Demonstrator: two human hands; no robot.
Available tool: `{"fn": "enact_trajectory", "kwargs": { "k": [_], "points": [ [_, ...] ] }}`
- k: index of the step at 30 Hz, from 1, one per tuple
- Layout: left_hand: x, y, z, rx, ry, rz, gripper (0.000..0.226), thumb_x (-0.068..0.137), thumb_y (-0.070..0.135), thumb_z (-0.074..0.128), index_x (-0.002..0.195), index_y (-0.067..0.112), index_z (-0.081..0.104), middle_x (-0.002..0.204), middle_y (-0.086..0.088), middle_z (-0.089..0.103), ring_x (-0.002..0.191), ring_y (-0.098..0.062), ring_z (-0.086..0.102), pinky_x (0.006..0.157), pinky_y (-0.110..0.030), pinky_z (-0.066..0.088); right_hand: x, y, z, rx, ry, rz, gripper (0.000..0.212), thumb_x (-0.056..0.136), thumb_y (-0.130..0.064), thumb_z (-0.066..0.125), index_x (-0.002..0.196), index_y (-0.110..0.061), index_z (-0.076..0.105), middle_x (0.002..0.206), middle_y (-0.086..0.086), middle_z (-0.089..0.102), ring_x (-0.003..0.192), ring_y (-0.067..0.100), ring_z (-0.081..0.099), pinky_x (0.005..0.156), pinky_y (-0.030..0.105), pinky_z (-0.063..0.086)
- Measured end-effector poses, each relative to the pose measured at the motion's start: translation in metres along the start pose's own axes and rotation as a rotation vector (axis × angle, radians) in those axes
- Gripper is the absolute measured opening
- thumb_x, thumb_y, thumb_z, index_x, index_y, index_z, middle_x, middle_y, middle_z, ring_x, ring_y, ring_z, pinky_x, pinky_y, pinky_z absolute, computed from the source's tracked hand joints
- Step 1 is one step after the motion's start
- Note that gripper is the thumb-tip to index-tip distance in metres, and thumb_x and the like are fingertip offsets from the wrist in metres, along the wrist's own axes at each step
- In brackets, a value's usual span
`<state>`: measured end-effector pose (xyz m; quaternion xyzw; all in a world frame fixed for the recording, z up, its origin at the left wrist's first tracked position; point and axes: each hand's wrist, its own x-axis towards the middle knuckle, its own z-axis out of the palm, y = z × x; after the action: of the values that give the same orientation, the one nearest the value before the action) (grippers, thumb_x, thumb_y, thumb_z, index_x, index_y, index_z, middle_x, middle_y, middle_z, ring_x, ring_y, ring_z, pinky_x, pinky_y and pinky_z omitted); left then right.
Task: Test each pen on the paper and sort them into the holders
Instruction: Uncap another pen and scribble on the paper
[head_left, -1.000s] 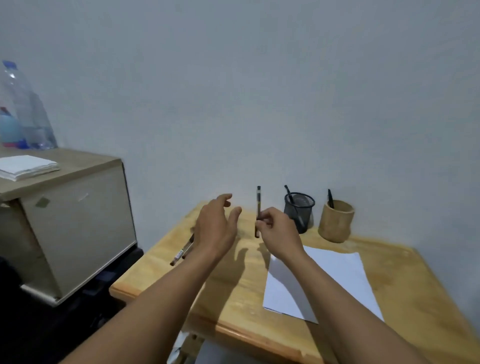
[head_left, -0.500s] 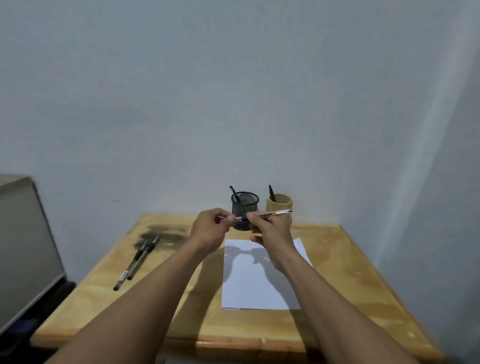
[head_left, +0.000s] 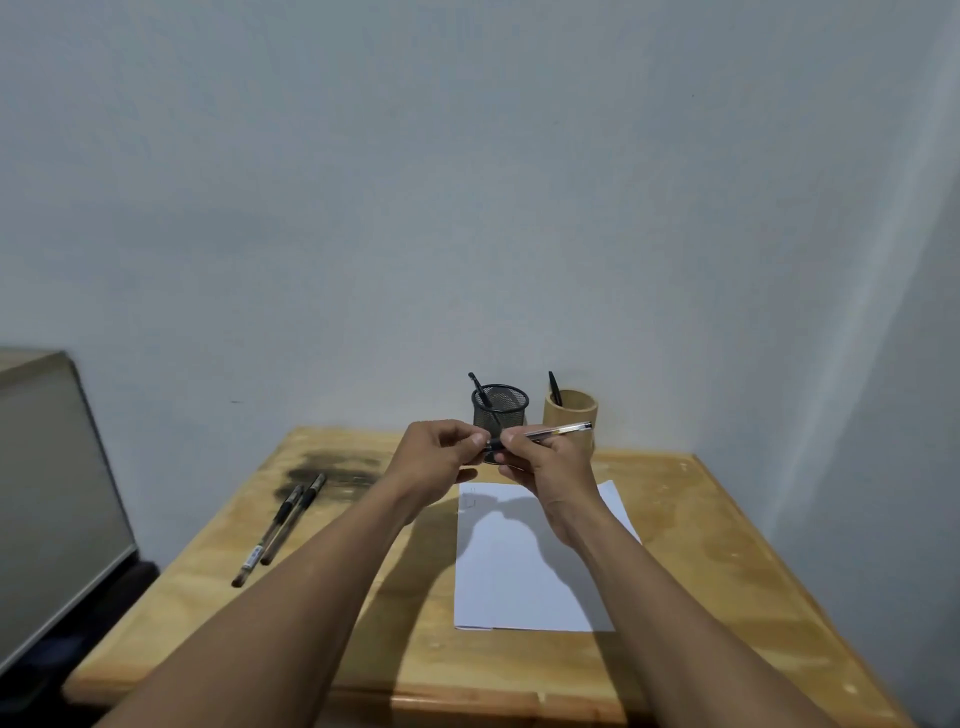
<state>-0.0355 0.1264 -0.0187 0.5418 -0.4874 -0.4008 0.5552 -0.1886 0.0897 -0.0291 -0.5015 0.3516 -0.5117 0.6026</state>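
My right hand grips a clear-barrelled pen held level above the white paper. My left hand pinches the pen's dark cap end, right beside the right hand's fingers. Behind both hands stand a black mesh holder with one pen in it and a bamboo holder with one pen in it. Two more pens lie side by side on the left of the wooden table.
A dark stain marks the table's far left. A grey cabinet stands to the left of the table. The wall runs close behind the holders and along the right side.
The view has swung right, away from the cabinet. The pen went from upright in my right hand to level, and my left hand came in and took its cap end.
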Motion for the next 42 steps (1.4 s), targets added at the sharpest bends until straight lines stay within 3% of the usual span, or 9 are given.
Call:
{"fn": "enact_trajectory", "kwargs": {
  "k": [4, 10, 20, 25, 31, 36, 42],
  "points": [
    [0.002, -0.005, -0.001, 0.013, -0.018, 0.01, 0.018, 0.096, 0.011, 0.062, 0.1, -0.004, 0.072, 0.08, -0.008, 0.067, 0.073, -0.013, 0.062, 0.071, -0.026, 0.059, 0.003, 0.006, -0.001, -0.001, 0.018, -0.009, 0.007, 0.092, -0.007, 0.07, 0.085, -0.006, 0.071, 0.079, 0.01, 0.073, 0.076, 0.019, 0.07, 0.076, 0.026, 0.059],
    [0.005, -0.009, -0.004, 0.026, -0.07, -0.02, 0.018, 0.095, 0.005, 0.062, 0.104, -0.008, 0.07, 0.078, -0.012, 0.064, 0.07, -0.018, 0.059, 0.075, -0.031, 0.06, 0.006, 0.012, -0.005, 0.019, 0.043, 0.019, 0.006, 0.091, -0.008, 0.071, 0.086, -0.007, 0.071, 0.076, 0.007, 0.074, 0.072, 0.016, 0.071, 0.074, 0.027, 0.059],
    [0.018, -0.017, -0.003, 0.074, -0.029, -0.014, 0.014, 0.096, 0.003, 0.06, 0.094, -0.005, 0.072, 0.073, -0.01, 0.064, 0.062, -0.015, 0.055, 0.073, -0.028, 0.061, 0.015, 0.026, 0.002, 0.097, 0.138, 0.065, 0.007, 0.093, -0.007, 0.069, 0.093, 0.0, 0.07, 0.089, 0.02, 0.073, 0.072, 0.019, 0.072, 0.071, 0.026, 0.061],
    [0.024, -0.018, -0.004, 0.096, -0.038, -0.02, 0.014, 0.095, 0.001, 0.06, 0.094, -0.007, 0.071, 0.071, -0.01, 0.063, 0.06, -0.016, 0.054, 0.069, -0.025, 0.061, 0.017, 0.027, 0.003, 0.137, 0.151, 0.104, 0.008, 0.093, -0.004, 0.068, 0.096, 0.003, 0.069, 0.083, 0.019, 0.071, 0.064, 0.017, 0.071, 0.067, 0.025, 0.062],
    [0.027, -0.021, -0.005, 0.093, -0.051, -0.036, 0.018, 0.095, 0.001, 0.059, 0.096, -0.015, 0.069, 0.072, -0.014, 0.062, 0.062, -0.018, 0.053, 0.074, -0.032, 0.061, 0.021, 0.027, -0.002, 0.058, 0.113, 0.076, 0.006, 0.093, -0.004, 0.068, 0.087, -0.003, 0.069, 0.08, 0.014, 0.072, 0.07, 0.018, 0.071, 0.075, 0.027, 0.061],
    [0.03, -0.027, -0.002, 0.249, 0.014, 0.049, 0.015, 0.094, 0.004, 0.063, 0.093, -0.005, 0.075, 0.071, -0.012, 0.067, 0.063, -0.019, 0.059, 0.078, -0.037, 0.061, 0.02, 0.032, 0.0, 0.14, 0.183, 0.129, 0.007, 0.093, -0.004, 0.068, 0.09, 0.002, 0.069, 0.075, 0.015, 0.072, 0.063, 0.016, 0.071, 0.068, 0.026, 0.063],
    [0.029, -0.022, -0.004, 0.117, -0.046, -0.034, 0.019, 0.096, 0.002, 0.059, 0.094, -0.014, 0.069, 0.069, -0.013, 0.06, 0.059, -0.016, 0.052, 0.075, -0.033, 0.061, 0.021, 0.03, 0.002, 0.108, 0.183, 0.116, 0.007, 0.092, -0.005, 0.069, 0.088, 0.001, 0.069, 0.077, 0.018, 0.072, 0.063, 0.018, 0.071, 0.066, 0.027, 0.062]
  ]
}}
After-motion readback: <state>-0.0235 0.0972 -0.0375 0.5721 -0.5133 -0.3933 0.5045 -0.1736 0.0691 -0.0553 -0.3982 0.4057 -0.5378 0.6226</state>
